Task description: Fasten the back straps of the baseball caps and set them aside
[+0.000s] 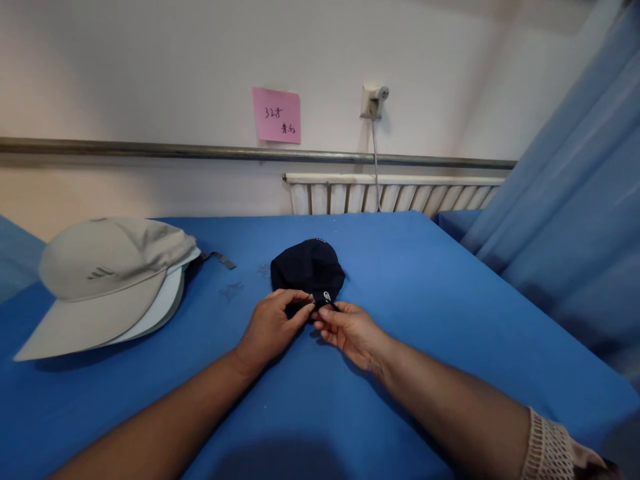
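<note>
A small black cap (309,263) lies in the middle of the blue-covered surface, its crown facing away from me. At its near edge a dark strap with a shiny metal buckle (327,297) shows between my hands. My left hand (276,323) is closed, thumb and forefinger pinching the cap's near edge left of the buckle. From the right, my right hand (351,331) pinches the strap just below the buckle, its fingers curled. The fingertips nearly touch, and they hide part of the strap.
A stack of several caps, a beige one (113,260) on top, sits at the left, with a loose strap (223,259) trailing right. Behind the blue surface (400,287) are a radiator (345,195), a metal rail (200,152) and a plugged-in cable (375,153). A blue curtain (565,200) hangs at the right.
</note>
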